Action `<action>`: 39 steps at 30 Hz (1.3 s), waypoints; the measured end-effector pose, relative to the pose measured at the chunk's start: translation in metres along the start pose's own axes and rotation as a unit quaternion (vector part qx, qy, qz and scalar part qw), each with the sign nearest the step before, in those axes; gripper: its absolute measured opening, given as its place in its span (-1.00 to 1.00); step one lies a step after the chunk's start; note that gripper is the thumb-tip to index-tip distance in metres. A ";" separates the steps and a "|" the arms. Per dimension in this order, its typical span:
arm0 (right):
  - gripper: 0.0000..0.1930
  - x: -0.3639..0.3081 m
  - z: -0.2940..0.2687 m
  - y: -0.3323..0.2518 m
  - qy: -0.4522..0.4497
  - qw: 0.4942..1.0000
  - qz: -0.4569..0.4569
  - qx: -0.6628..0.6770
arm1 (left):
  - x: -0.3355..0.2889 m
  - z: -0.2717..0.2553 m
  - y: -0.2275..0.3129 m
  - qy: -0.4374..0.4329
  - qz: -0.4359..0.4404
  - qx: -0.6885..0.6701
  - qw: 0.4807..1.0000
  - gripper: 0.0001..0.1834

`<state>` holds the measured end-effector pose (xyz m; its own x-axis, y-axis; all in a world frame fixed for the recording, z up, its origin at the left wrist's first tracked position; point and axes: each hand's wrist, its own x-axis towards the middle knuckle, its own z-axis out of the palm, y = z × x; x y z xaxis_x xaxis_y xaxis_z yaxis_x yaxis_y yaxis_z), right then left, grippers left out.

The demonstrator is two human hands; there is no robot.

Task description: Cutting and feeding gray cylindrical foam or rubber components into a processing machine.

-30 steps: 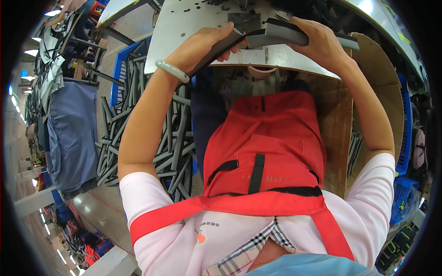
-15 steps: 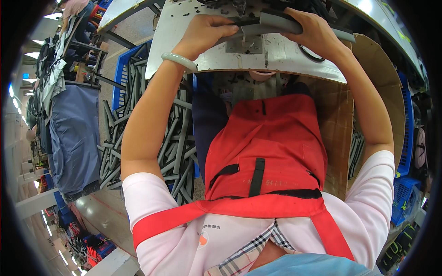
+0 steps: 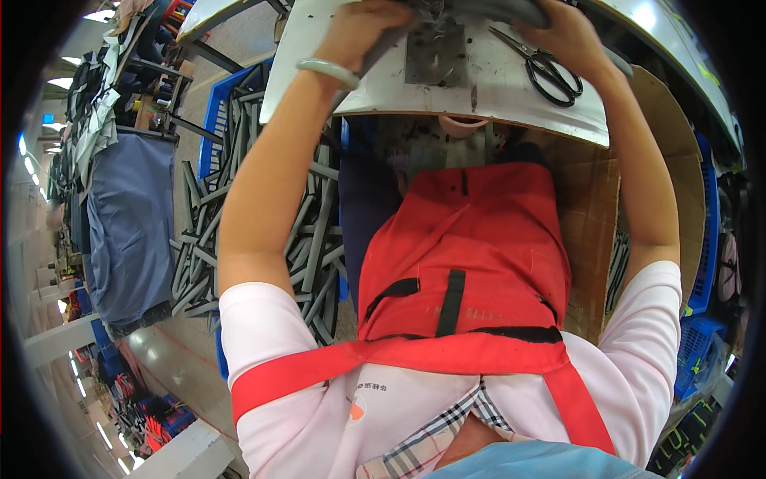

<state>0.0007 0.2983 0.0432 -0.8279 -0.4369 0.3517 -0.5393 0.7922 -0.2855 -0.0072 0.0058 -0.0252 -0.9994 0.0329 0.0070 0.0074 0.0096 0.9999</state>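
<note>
At the top of the head view, both my hands hold a long grey padded strip (image 3: 503, 8) over a white work table (image 3: 367, 92). My left hand (image 3: 369, 30), smeared by motion, closes round its left part, and a grey end hangs down beside the wrist. My right hand (image 3: 568, 38) grips the strip's other side; another grey end shows past that wrist. Between the hands a metal plate (image 3: 436, 57) is set into the table, partly under machine parts at the picture's edge. Black-handled scissors (image 3: 546, 73) lie just below my right hand.
Left of my legs a blue crate (image 3: 214, 120) and a large heap of grey strips (image 3: 307, 239) stand close to my arm. On the right a cardboard box (image 3: 586, 231) holds more strips, with blue baskets (image 3: 696, 351) beyond. Blue-grey cloth (image 3: 128, 223) hangs farther left.
Both hands have moved up and away with the strip, which now bends more toward the far edge. The metal plate and the scissors have come into fuller view.
</note>
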 end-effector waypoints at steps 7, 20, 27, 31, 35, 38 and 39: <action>-0.80 -0.078 0.071 -0.109 -0.141 0.958 -0.231 -0.092 | -0.059 0.051 0.040 -0.134 0.133 0.347 0.919 -0.73; -0.53 -0.071 0.026 -0.003 -0.087 0.995 -0.058 0.000 | -0.114 0.000 -0.001 -0.250 -0.198 0.135 0.938 -0.65; -0.31 -0.060 0.016 0.000 -0.105 0.994 -0.021 0.001 | -0.074 0.004 0.010 -0.148 -0.042 0.274 0.949 -0.69; -0.29 -0.050 0.009 0.003 -0.141 0.986 0.029 0.086 | -0.069 0.011 0.013 -0.091 0.023 0.216 0.972 -0.71; -0.29 -0.039 0.010 0.008 -0.113 0.990 0.003 0.082 | -0.054 0.009 0.016 -0.062 0.045 0.197 0.977 -0.66; -0.30 -0.030 0.012 0.009 -0.090 0.993 0.032 0.075 | -0.047 0.005 0.017 -0.054 0.045 0.186 0.980 -0.68; -0.30 -0.028 0.012 0.010 -0.090 0.993 0.032 0.076 | -0.045 0.005 0.017 -0.044 0.039 0.192 0.980 -0.68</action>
<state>0.0166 0.3128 0.0196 -0.8682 -0.4672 0.1673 -0.4900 0.7539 -0.4376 0.0385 0.0094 -0.0082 -0.9889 0.1339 0.0647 0.1114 0.3783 0.9190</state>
